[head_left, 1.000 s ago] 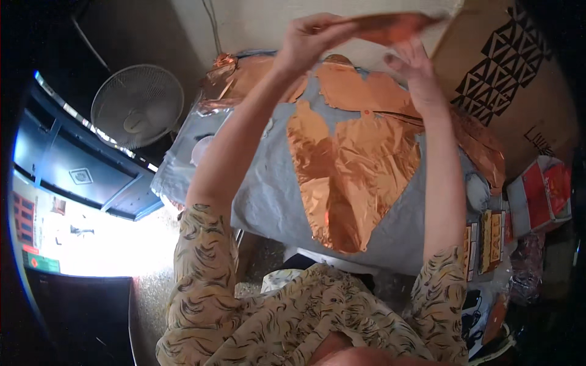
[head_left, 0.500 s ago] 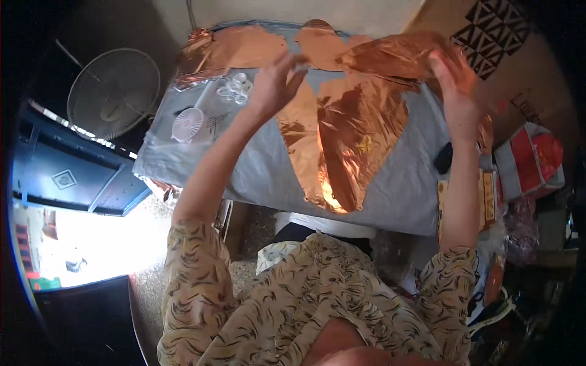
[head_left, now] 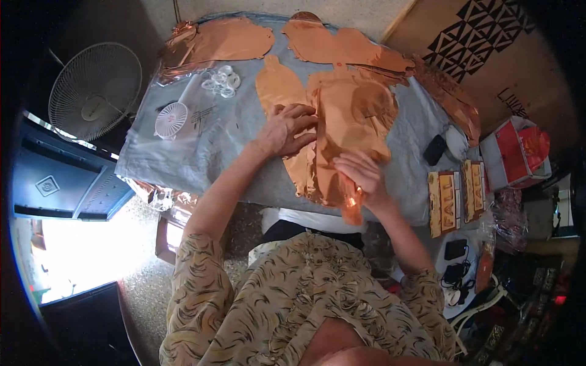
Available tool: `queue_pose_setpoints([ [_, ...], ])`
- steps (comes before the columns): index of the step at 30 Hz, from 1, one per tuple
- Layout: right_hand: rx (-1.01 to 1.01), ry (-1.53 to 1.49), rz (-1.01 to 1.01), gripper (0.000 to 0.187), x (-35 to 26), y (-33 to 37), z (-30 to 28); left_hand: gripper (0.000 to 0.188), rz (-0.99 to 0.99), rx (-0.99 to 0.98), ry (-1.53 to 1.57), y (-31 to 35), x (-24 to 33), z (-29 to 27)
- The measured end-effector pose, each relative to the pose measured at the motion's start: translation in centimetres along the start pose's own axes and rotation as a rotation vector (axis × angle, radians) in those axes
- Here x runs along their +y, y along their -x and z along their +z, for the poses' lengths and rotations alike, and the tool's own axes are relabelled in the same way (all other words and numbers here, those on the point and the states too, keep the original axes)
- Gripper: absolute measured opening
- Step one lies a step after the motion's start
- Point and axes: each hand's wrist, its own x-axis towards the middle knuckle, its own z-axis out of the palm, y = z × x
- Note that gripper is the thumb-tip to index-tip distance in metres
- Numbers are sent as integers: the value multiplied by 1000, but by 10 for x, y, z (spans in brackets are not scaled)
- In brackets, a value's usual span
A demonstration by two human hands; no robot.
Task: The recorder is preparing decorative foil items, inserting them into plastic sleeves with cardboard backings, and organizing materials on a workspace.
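Note:
A flat, copper-coloured foil balloon lies lengthwise on the grey-covered table, over another flat foil piece that shows along its left side. My left hand rests at its left edge, fingers bent and spread, pressing on the foil. Lower down, my right hand lies across the near part of the balloon with its fingers stretched out flat. A narrow foil end sticks out below that hand, toward me. What the right thumb does is hidden.
More flat copper foil pieces lie along the far edge, in a left stack and a right stack. Clear rings and a small white fan lie at left. Yellow boxes and a black object sit at right.
My right hand has come down and inward from the far right, and the foil it held now lies over the other piece. My left hand has lowered onto the foil.

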Motion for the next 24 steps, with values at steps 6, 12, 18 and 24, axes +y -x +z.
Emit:
queue_pose_setpoints([
  [6, -157, -23, 24, 35, 9, 16, 5, 45, 47, 57, 0, 1, -2, 2],
  [12, -720, -63, 297, 81, -26, -14, -50, 45, -8, 40, 24, 9, -16, 8],
  [18, -148, 187, 393, 61, 28, -36, -6, 44, 45, 80, -7, 3, -13, 8],
  [24, -326, 427, 376, 61, 43, -29, 38, 46, 11, 112, 57, 7, -11, 11],
])
